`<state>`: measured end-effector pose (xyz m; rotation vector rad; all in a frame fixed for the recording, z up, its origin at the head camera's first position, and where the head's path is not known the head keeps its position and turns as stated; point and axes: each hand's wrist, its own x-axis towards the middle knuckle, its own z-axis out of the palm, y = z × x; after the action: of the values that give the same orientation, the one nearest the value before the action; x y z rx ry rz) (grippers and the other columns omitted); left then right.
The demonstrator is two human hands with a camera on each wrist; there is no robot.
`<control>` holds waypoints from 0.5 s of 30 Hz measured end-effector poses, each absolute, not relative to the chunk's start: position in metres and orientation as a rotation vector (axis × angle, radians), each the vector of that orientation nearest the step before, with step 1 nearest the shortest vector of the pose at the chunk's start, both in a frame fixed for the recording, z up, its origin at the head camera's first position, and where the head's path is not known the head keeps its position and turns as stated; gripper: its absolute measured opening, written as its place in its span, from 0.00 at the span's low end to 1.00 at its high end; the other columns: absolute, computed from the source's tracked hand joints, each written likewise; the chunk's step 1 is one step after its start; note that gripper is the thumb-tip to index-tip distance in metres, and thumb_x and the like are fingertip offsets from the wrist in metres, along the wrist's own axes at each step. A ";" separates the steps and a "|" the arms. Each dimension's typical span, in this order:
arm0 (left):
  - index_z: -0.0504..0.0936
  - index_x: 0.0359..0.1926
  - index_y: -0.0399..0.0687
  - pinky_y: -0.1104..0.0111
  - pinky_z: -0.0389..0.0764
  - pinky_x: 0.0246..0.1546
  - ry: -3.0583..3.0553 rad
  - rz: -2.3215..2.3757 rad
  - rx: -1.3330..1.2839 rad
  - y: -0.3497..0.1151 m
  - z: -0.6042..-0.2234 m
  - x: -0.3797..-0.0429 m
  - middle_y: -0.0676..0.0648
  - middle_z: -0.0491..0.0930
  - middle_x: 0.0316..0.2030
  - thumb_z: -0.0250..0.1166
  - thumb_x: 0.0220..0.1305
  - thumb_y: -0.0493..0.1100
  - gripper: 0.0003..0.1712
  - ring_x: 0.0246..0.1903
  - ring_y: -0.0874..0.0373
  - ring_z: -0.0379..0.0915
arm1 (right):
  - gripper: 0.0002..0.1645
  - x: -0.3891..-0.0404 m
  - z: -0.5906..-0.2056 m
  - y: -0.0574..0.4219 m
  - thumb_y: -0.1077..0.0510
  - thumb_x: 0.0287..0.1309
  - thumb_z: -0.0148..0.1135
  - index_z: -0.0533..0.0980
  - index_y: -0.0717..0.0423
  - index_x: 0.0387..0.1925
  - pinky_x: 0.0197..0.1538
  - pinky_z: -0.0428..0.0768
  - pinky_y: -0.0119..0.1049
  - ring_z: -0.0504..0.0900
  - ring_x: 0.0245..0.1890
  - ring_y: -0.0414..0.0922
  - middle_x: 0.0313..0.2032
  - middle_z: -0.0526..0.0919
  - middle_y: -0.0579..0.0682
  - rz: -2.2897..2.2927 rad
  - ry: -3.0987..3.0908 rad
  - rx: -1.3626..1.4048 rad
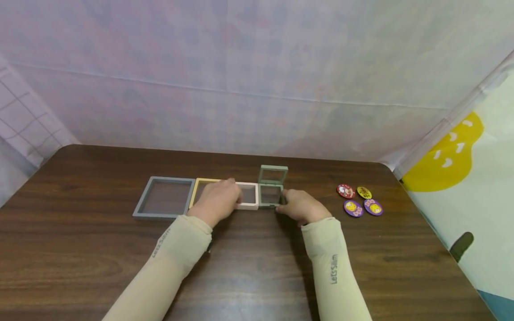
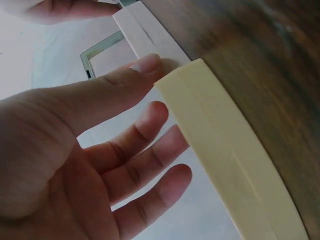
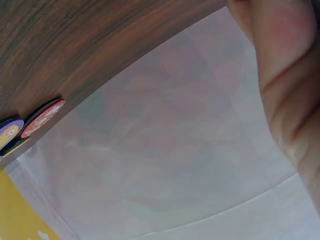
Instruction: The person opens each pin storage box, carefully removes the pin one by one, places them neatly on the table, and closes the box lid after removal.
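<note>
Four square box frames stand in a row in the head view: a large grey frame (image 1: 143,197), a yellow frame (image 1: 193,196), a pale pink frame (image 1: 247,206) and a small green frame (image 1: 261,196) whose hinged lid (image 1: 274,167) stands raised. My left hand (image 1: 218,198) covers parts of the yellow and pink frames. In the left wrist view its thumb (image 2: 145,65) and a mostly hidden finger pinch the pink frame at its corner by the yellow one; the other fingers hang loosely curled. My right hand (image 1: 303,206) grips the green frame's right side with thumb and fingers.
Several round badges, including a red badge (image 1: 346,191) and a purple badge (image 1: 353,208), lie on the brown wooden table (image 1: 257,267) to the right. A pale curtain (image 1: 241,111) hangs behind the table's far edge. A small dark object (image 1: 209,247) shows by the left sleeve.
</note>
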<state>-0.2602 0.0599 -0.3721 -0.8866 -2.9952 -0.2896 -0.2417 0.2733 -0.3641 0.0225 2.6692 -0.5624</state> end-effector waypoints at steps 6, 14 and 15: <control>0.79 0.20 0.53 0.66 0.74 0.25 -3.028 -0.224 -0.886 0.065 -0.370 -0.260 0.47 0.78 0.35 0.71 0.54 0.44 0.11 0.31 0.57 0.73 | 0.43 -0.239 -0.356 0.281 0.50 0.64 0.57 0.50 0.56 0.73 0.18 0.76 0.34 0.73 0.16 0.45 0.67 0.65 0.63 -0.612 2.639 0.008; 0.84 0.29 0.55 0.59 0.76 0.37 -3.043 -0.214 -0.855 0.065 -0.368 -0.261 0.50 0.77 0.35 0.69 0.56 0.51 0.07 0.34 0.54 0.72 | 0.36 -0.235 -0.354 0.284 0.52 0.65 0.55 0.59 0.57 0.70 0.18 0.75 0.32 0.72 0.14 0.44 0.67 0.65 0.62 -0.600 2.637 -0.041; 0.85 0.33 0.55 0.58 0.77 0.40 -3.021 -0.230 -0.853 0.066 -0.367 -0.262 0.50 0.78 0.36 0.69 0.56 0.52 0.08 0.36 0.54 0.73 | 0.36 -0.235 -0.355 0.284 0.52 0.64 0.56 0.59 0.56 0.70 0.18 0.74 0.32 0.72 0.13 0.44 0.67 0.65 0.62 -0.603 2.633 -0.039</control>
<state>-0.2615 0.0656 -0.3671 -0.8531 -3.0213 -0.2302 -0.2350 0.2836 -0.3547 -0.0387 2.6332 -0.6025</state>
